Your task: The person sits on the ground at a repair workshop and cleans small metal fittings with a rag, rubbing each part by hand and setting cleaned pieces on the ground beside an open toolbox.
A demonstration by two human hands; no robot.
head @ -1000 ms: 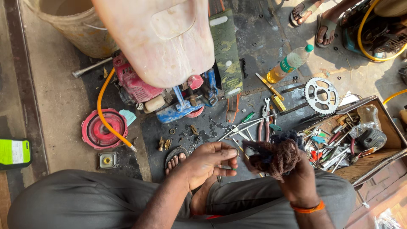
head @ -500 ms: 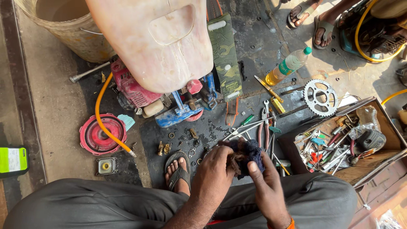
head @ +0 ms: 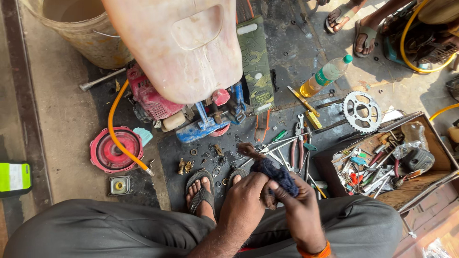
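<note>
Left hand: closed around the near end of a dark blue rag.
Right hand: gripping the same rag.
Beyond: scattered hand tools on the floor.

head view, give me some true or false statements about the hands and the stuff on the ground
1. Both hands hold a dark blue rag. True.
2. The left hand holds a wrench. False: its fingers are closed on the rag, as are those of the right hand.
3. A toothed sprocket lies on the ground above the wooden toolbox. True.
4. The plastic bottle stands upright inside the toolbox. False: it lies on its side on the ground.
5. A yellow hose runs across a red round cover. True.
</note>
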